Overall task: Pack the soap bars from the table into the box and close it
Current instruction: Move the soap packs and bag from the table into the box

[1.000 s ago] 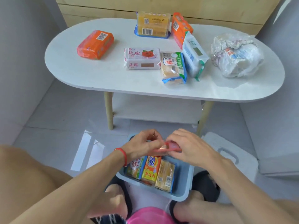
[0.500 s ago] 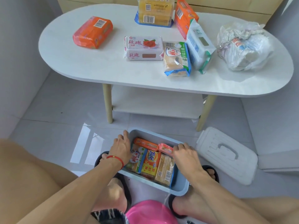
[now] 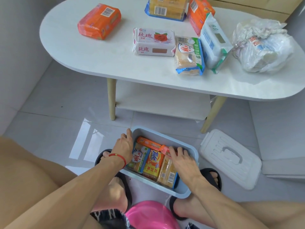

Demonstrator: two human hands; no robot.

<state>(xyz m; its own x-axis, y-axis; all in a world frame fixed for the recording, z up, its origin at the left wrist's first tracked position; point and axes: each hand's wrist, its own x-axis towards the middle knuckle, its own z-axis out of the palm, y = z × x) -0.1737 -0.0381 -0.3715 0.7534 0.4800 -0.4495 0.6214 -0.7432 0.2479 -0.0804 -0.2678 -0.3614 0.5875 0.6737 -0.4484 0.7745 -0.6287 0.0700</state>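
Below, left hand [image 3: 124, 147] resting flat-fingered on box [image 3: 189, 147] rim, right hand [image 3: 182, 160] (fingers spread) pressing pink soap bar [image 3: 164, 149].

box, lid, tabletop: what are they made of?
Box: looks like matte blue moulded plastic, with a rounded rim. Lid: white plastic, ribbed, with a moulded handle. Tabletop: smooth white, faint sheen; probably laminate or painted board, can't tell which.

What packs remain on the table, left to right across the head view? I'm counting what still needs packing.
Orange soap pack → rose soap pack → green-and-blue soap pack → white soap pack → crumpled plastic bag.
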